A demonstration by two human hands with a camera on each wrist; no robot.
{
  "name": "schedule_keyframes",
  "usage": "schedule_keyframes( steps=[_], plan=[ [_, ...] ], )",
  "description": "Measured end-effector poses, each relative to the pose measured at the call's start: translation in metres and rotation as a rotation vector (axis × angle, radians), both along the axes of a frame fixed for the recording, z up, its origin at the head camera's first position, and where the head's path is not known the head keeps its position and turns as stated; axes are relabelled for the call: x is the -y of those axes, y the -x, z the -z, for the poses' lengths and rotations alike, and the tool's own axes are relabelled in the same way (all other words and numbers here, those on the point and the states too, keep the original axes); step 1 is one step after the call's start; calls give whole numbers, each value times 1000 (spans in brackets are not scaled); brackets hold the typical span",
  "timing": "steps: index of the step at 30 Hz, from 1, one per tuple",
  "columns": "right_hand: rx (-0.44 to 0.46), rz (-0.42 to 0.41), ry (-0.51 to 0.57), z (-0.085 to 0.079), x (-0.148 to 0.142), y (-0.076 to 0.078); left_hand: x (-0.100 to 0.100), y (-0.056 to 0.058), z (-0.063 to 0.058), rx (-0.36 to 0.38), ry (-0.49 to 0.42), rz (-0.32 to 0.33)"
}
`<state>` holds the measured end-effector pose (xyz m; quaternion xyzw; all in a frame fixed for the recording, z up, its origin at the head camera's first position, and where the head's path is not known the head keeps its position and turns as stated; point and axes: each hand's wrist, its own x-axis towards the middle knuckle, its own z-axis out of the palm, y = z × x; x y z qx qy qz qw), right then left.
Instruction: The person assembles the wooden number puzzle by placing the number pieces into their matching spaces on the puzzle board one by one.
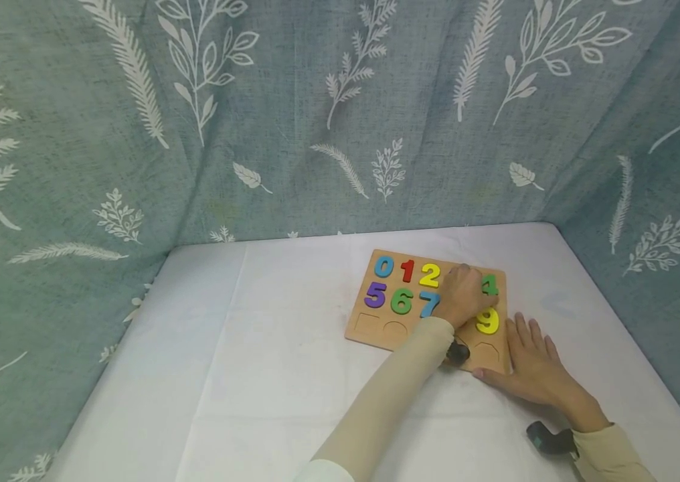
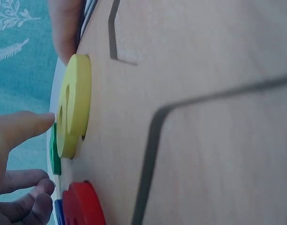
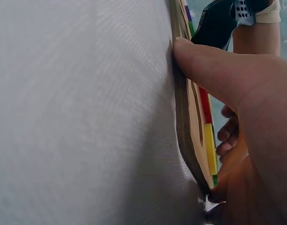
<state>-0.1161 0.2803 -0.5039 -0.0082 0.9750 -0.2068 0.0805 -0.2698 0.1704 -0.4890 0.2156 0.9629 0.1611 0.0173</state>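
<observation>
A wooden number puzzle board [image 1: 370, 327] lies on the cloth, with coloured digits in its upper two rows. My left hand [image 1: 463, 294] is over the board between the yellow 2 [image 1: 430, 275] and the green 4 [image 1: 489, 285], hiding the digits beneath it. In the left wrist view its thumb [image 2: 28, 126] stands apart from the loosely bent fingers [image 2: 33, 199], nothing between them, near a red piece [image 2: 84, 204] and a blue piece [image 2: 59, 213]. My right hand [image 1: 535, 368] rests at the board's right end, fingers spread along the side and thumb on the near edge.
White cloth [image 1: 256, 375] covers the table around the board. Patterned blue-green fabric [image 1: 292, 120] hangs behind and at both sides. A dark wrist camera [image 1: 457, 353] sits under the left wrist, and another dark wrist camera [image 1: 547, 439] is by the right wrist.
</observation>
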Motion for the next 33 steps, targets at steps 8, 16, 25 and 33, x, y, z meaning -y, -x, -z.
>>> schedule_keyframes(
  steps=[8, 16, 25, 33],
  plan=[
    [-3, -1, -9, 0, -3, 1, 12, -1, -4, -58, -75, 40],
    [8, -5, -23, 1, -1, 7, 49, -1, -19, -26, -274, 29],
    [34, 11, -38, 5, -1, 16, 104, -6, -37, -1, -482, -1],
    [90, 33, -32, -1, -11, 17, 149, -20, -56, -93, -519, -72]
  ],
)
